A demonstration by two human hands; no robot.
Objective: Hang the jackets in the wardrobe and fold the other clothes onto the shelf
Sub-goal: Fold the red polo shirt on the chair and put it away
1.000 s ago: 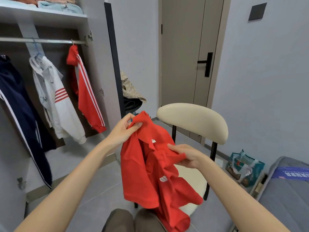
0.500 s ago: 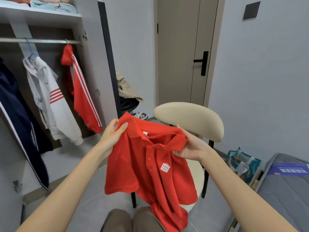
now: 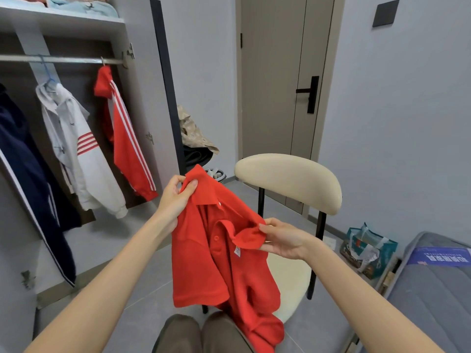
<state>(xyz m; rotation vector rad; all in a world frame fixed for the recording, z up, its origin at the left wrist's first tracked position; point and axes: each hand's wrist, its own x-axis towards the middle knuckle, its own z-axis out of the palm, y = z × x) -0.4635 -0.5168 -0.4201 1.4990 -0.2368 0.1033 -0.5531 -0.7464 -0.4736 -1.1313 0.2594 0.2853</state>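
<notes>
A red polo shirt hangs in front of me above my knees. My left hand pinches its upper shoulder by the collar. My right hand grips the other collar side, lower and to the right. The shirt's body droops down over the cream chair. In the open wardrobe on the left, a navy jacket, a white jacket with red stripes and a red jacket with white stripes hang from the rail. Folded clothes lie on the shelf above the rail.
A dark wardrobe door edge stands open by a heap of clothes. A closed door is behind the chair. At the right are a teal bag on the floor and a grey bed.
Both hands have shifted their hold to the collar and shoulders, and the shirt has opened out from a bunch. My right hand has dropped a little lower.
</notes>
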